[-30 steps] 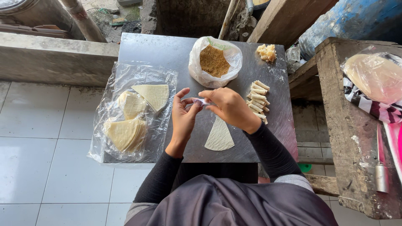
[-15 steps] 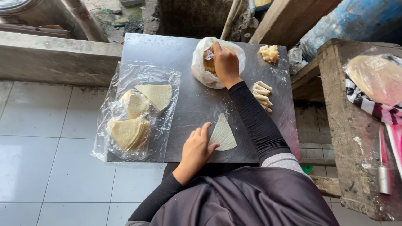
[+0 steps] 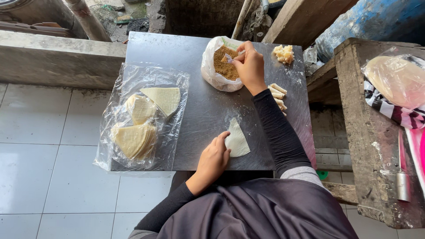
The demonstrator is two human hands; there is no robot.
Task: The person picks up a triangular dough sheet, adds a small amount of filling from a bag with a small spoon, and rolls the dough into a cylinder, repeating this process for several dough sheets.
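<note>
Two hands at work: right hand (image 3: 250,66) pinches a small plastic spoon (image 3: 232,56) over the brown crumbly filling (image 3: 225,67) in a white plastic bag (image 3: 211,71) at far centre of the metal table (image 3: 203,110); left hand (image 3: 212,160), fingers loosely spread, holds nothing and presses the near-left edge of a wedge-shaped wrapper (image 3: 237,140) flat near the table's near edge. Finished rolls (image 3: 277,94) lie just right of the right forearm; spare wrappers (image 3: 142,121) sit under clear plastic, left. Risk: overloaded spoon spills filling w/ the carry btwn bag & wrapper; forearm could nudge the rolls.
</note>
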